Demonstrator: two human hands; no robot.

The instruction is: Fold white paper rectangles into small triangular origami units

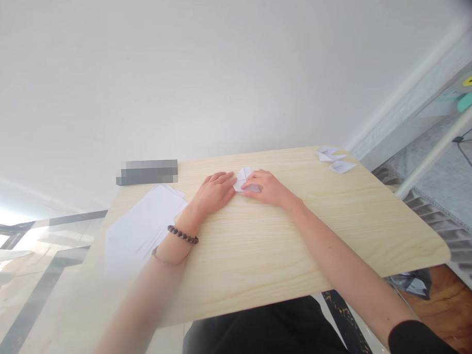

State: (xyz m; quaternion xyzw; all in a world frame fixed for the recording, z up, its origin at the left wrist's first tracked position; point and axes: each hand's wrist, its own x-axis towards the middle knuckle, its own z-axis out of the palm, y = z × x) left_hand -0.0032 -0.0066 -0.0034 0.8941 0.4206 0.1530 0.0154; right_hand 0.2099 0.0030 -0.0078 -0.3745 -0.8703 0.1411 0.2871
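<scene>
A small piece of folded white paper [243, 175] lies on the wooden table, between my two hands. My left hand [217, 192] rests flat, its fingers stretched out and the tips at the paper's left edge. From the other side my right hand [265, 187] curls its fingers and thumb over the paper's right part, gripping a folded flap and covering some of it. A dark bead bracelet [183, 234] circles my left wrist.
Several white paper sheets [142, 224] lie loosely stacked on the left of the table [254, 264]. Folded pointed paper pieces [342, 166] sit at the far right corner. A blurred-out dark object [146, 172] stands at the back left. A white wall [225, 79] rises behind.
</scene>
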